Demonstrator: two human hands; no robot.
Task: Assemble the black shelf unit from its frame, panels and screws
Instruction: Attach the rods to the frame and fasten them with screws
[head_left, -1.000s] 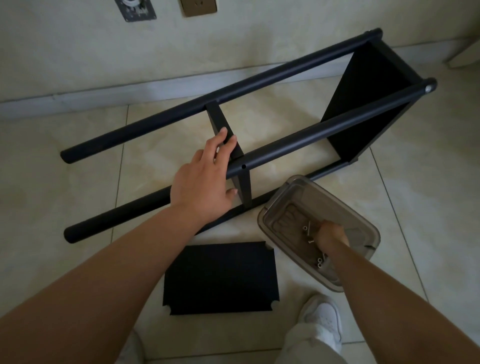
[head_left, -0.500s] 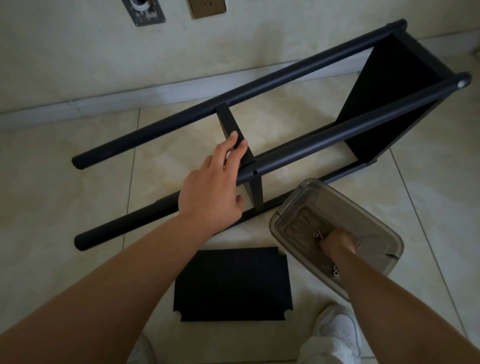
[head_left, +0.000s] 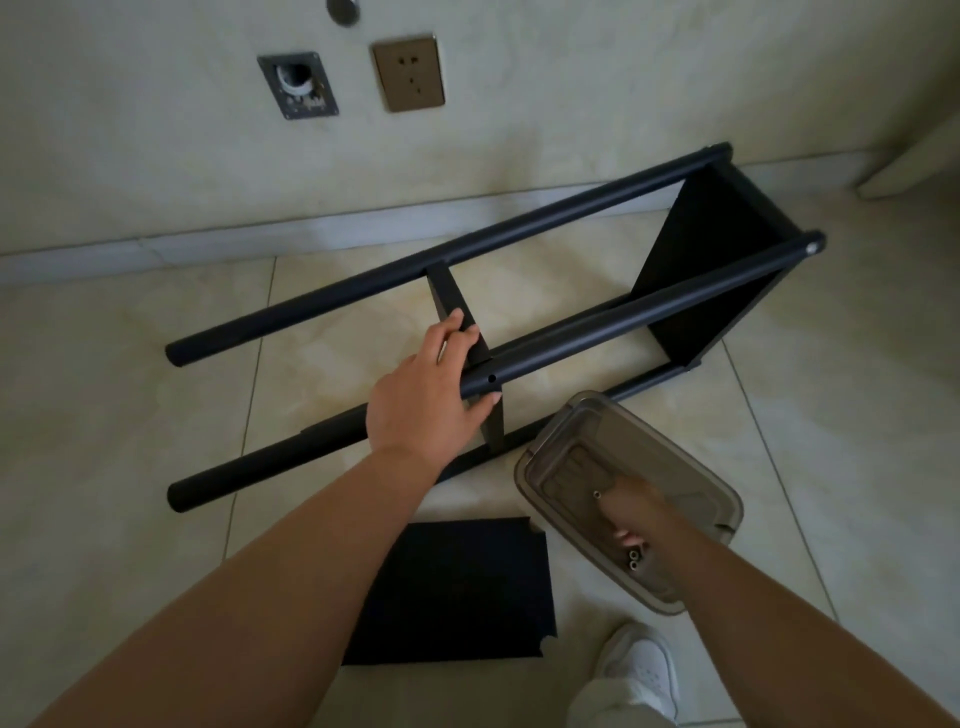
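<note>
The shelf frame (head_left: 597, 332) lies on its side on the tiled floor (head_left: 130, 395), running from near left to far right, close to the wall (head_left: 571, 104). Its black tubes are parallel. A fitted panel (head_left: 711, 270) closes the far right end between the tubes. A narrow black panel (head_left: 457, 312) stands on edge across the middle of the frame, between the far tube and the near upper tube.

The left hand (head_left: 426, 400) rests on the near upper tube at the point where the narrow panel meets it. The fingers are extended over the top edge of that panel and the thumb curls under the tube, so the hand grips the tube and steadies the panel. A small hole (head_left: 491, 379) in the tube shows just right of the hand.

A clear plastic box (head_left: 691, 467) sits on the floor to the near right, touching the lowest tube of the frame. The right hand (head_left: 631, 512) is inside the box, fingers pointing down and curled toward the small metal screws (head_left: 635, 560) lying at the near end. Whether it has hold of any screw cannot be told.

A loose black panel (head_left: 457, 592) with notched corners lies flat on the floor, near the viewer, between the two forearms. A white shoe (head_left: 644, 670) is at the near right. A socket (head_left: 409, 73) and a metal plate (head_left: 297, 85) are mounted on the wall.
</note>
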